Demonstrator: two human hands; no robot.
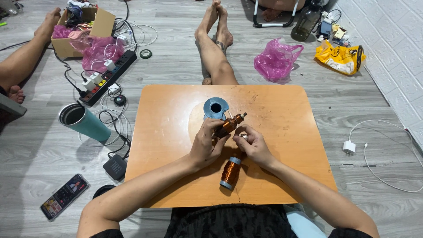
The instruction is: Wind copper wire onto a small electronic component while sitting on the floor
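Small copper-wound coil (229,124) sits pinched in the left hand (206,147), raised just above the table (286,132). It looks light and rigid, but the fine winding is fragile, so grip the bare ends, not the wire. Right hand (255,147) is curled narrow beside it; what it pinches is too small to tell. Copper wire spool (231,172) lies just below the hands, blue spool (216,108) just beyond. Any wire between them isn't visible.

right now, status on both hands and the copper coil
Left hand shut on small copper coil. Right hand pinching at its lower end. Copper wire spool lies on table under the hands, blue spool behind.
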